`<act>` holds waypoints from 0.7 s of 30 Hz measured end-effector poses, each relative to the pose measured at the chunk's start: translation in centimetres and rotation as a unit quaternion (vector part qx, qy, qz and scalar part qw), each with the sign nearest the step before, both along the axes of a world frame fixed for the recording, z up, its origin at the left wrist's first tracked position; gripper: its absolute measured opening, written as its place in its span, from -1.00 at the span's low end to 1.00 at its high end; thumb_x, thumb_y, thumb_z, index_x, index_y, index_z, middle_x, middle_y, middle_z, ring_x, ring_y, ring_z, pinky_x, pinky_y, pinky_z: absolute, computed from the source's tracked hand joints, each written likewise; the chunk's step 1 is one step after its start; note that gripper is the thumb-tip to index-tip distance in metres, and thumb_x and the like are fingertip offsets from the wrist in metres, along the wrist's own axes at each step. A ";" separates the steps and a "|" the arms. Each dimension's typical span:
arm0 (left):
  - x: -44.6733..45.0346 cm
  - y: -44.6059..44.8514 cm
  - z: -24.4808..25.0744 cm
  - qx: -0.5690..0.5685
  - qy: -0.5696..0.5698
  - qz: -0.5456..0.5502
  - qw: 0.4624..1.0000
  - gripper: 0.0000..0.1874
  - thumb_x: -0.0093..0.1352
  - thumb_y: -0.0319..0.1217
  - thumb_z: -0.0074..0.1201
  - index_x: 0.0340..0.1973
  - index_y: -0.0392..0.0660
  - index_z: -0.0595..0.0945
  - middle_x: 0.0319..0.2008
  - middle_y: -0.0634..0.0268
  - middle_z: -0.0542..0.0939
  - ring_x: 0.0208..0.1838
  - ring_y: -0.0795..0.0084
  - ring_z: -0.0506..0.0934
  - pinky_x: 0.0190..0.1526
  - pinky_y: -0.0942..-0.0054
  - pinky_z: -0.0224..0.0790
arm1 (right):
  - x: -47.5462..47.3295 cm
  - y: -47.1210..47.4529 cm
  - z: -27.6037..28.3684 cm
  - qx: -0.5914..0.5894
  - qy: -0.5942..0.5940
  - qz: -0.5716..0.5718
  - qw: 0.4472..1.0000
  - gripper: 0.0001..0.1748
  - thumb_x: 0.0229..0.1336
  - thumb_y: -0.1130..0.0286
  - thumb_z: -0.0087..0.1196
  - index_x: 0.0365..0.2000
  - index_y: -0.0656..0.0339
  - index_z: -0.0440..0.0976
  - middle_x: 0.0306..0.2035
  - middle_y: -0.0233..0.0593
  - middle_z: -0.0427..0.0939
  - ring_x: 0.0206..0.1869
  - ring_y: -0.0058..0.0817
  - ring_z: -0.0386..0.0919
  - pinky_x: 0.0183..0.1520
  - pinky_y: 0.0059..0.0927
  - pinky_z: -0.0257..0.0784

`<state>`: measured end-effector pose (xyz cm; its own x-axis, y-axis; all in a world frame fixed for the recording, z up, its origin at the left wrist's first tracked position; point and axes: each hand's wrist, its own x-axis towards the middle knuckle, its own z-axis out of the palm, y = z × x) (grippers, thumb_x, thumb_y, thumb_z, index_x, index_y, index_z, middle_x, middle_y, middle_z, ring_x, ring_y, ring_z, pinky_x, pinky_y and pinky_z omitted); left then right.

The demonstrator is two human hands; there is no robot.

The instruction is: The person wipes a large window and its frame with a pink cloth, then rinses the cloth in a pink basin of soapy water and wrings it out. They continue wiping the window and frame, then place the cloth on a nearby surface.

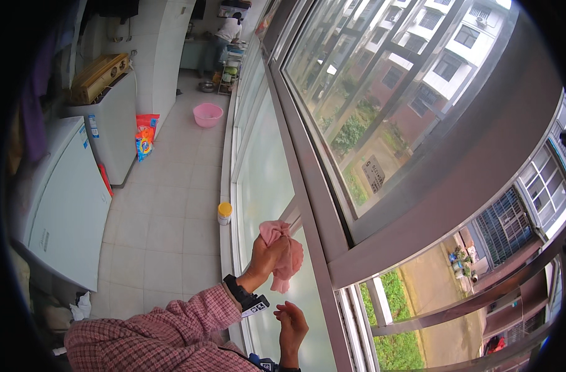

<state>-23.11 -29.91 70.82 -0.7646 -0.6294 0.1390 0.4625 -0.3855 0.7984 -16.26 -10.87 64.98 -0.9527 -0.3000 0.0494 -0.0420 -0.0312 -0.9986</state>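
My left hand [260, 260] grips a crumpled pink cloth [290, 262], which bunches above the fist and hangs down beside it. The cloth is in front of the frosted lower glass panel [269, 153] and the window frame; whether it touches either cannot be told. Lower down, my right hand [292, 323] is empty, its fingers loosely bent and a little apart, close to the frosted glass. Black bands circle both wrists. Above the panel, a sliding window sash [385, 232] in a metal frame has a sticker on its glass.
A yellow-lidded canister [224, 214] stands on the tiled floor by the wall. Farther off are a pink basin [208, 115] and a detergent bag [145, 139]. A white chest-like appliance [69, 204] lines the left side. One person [227, 35] stands at the far end. Metal bars [469, 304] cross outside the window.
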 end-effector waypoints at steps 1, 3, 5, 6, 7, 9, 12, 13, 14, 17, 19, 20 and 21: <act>0.6 -0.1 2.0 -0.025 0.050 0.041 0.998 -0.77 0.41 -0.42 0.11 -0.05 -0.23 0.59 -0.23 0.42 0.60 -0.22 0.64 0.53 -0.17 0.53 0.44 | 0.0 0.0 -0.2 0.001 -0.005 -0.005 1.000 -0.70 0.28 0.67 0.04 0.02 0.40 0.51 -0.14 -0.08 0.67 -0.15 -0.39 0.67 -0.05 -0.40 0.60; 1.4 0.3 5.6 -0.116 0.113 0.038 0.986 -0.73 0.38 -0.48 0.13 -0.01 -0.23 0.59 -0.17 0.30 0.64 -0.13 0.51 0.59 -0.06 0.49 0.44 | 0.1 0.0 -0.5 -0.009 -0.002 0.014 1.000 -0.71 0.28 0.66 0.04 0.01 0.40 0.51 -0.16 -0.09 0.68 -0.17 -0.39 0.67 -0.07 -0.42 0.59; 1.5 1.1 8.2 -0.254 0.196 0.042 0.946 -0.68 0.35 -0.50 0.15 0.01 -0.23 0.59 -0.14 0.22 0.66 -0.05 0.35 0.62 0.04 0.36 0.44 | 0.3 -0.2 -0.7 -0.005 -0.013 0.027 1.000 -0.69 0.28 0.66 0.03 0.03 0.42 0.50 -0.16 -0.05 0.67 -0.20 -0.37 0.67 -0.07 -0.40 0.59; 1.2 1.3 9.1 -0.403 0.240 0.110 0.876 -0.65 0.31 -0.50 0.18 0.03 -0.22 0.59 -0.09 0.15 0.64 0.01 0.19 0.60 0.11 0.21 0.39 | 0.3 -0.3 -0.7 -0.016 -0.013 0.037 0.999 -0.70 0.27 0.67 0.03 0.01 0.45 0.50 -0.17 -0.04 0.67 -0.20 -0.37 0.67 -0.06 -0.38 0.59; 0.8 1.5 9.7 -0.550 0.244 0.195 0.774 -0.61 0.27 -0.49 0.20 0.04 -0.21 0.59 -0.04 0.07 0.63 0.07 0.04 0.58 0.18 0.06 0.35 | 0.3 -0.4 -0.6 -0.017 -0.003 0.038 0.999 -0.71 0.27 0.67 0.03 0.00 0.46 0.50 -0.17 -0.04 0.67 -0.20 -0.37 0.67 -0.05 -0.38 0.59; 0.0 1.8 10.0 -0.606 0.272 0.251 0.704 -0.52 0.24 -0.44 0.24 0.10 -0.21 0.57 0.10 0.00 0.55 0.15 -0.12 0.51 0.22 -0.05 0.27 | 0.3 -0.6 -0.2 -0.015 0.019 0.053 0.998 -0.71 0.27 0.67 0.03 -0.01 0.48 0.50 -0.18 -0.04 0.67 -0.20 -0.37 0.67 -0.04 -0.37 0.59; -1.6 1.3 10.2 -0.542 0.277 0.178 0.773 -0.50 0.24 -0.43 0.21 0.12 -0.18 0.55 0.13 0.01 0.52 0.18 -0.16 0.45 0.26 -0.08 0.19 | 0.3 -1.1 0.7 -0.029 0.008 0.049 0.998 -0.74 0.26 0.69 0.03 -0.04 0.49 0.51 -0.19 -0.05 0.68 -0.18 -0.36 0.67 -0.07 -0.40 0.59; -2.1 1.0 10.3 -0.514 0.249 0.156 0.806 -0.51 0.25 -0.44 0.19 0.12 -0.17 0.55 0.11 0.04 0.53 0.18 -0.13 0.44 0.27 -0.06 0.16 | 0.3 -1.3 1.0 -0.026 -0.001 0.048 0.999 -0.74 0.25 0.69 0.03 -0.05 0.49 0.52 -0.19 -0.05 0.68 -0.17 -0.36 0.67 -0.08 -0.40 0.59; -2.5 -0.2 10.6 -0.549 0.234 0.163 0.786 -0.52 0.26 -0.44 0.18 0.13 -0.16 0.55 0.10 0.05 0.53 0.18 -0.13 0.43 0.28 -0.06 0.12 | 0.3 -1.5 1.4 -0.015 0.020 0.055 0.998 -0.75 0.25 0.69 0.04 -0.07 0.48 0.53 -0.18 -0.06 0.68 -0.16 -0.38 0.68 -0.11 -0.42 0.60; -3.2 -0.8 11.1 -0.342 0.204 0.033 0.917 -0.57 0.31 -0.44 0.12 0.11 -0.17 0.54 0.09 0.03 0.51 0.20 -0.16 0.35 0.32 -0.06 0.00 | 0.4 -2.2 2.8 0.039 0.059 0.081 0.994 -0.75 0.25 0.68 0.05 -0.06 0.43 0.54 -0.18 -0.08 0.69 -0.18 -0.40 0.69 -0.11 -0.43 0.60; -4.9 -3.6 12.0 -0.484 0.193 0.172 0.836 -0.62 0.33 -0.46 0.10 0.07 -0.19 0.54 0.08 0.02 0.49 0.20 -0.16 0.34 0.30 -0.05 0.02 | 0.4 -2.9 4.1 0.053 0.128 0.073 0.988 -0.75 0.24 0.67 0.07 -0.07 0.40 0.55 -0.18 -0.10 0.68 -0.20 -0.40 0.70 -0.11 -0.44 0.60; -5.7 -4.7 12.3 -0.487 0.176 0.180 0.836 -0.66 0.34 -0.50 0.07 0.04 -0.20 0.56 0.08 0.00 0.48 0.19 -0.15 0.35 0.28 -0.02 0.07 | 0.3 -3.5 4.9 0.064 0.164 0.071 0.982 -0.75 0.23 0.67 0.07 -0.07 0.39 0.56 -0.18 -0.11 0.68 -0.20 -0.39 0.70 -0.11 -0.44 0.60; -6.7 -6.0 12.6 -0.506 0.172 0.213 0.818 -0.70 0.36 -0.49 0.07 0.01 -0.20 0.57 0.06 -0.01 0.48 0.15 -0.11 0.39 0.23 0.04 0.14 | 0.2 -4.0 5.9 0.079 0.178 0.068 0.979 -0.74 0.21 0.66 0.10 -0.08 0.36 0.57 -0.17 -0.11 0.67 -0.20 -0.37 0.70 -0.13 -0.44 0.59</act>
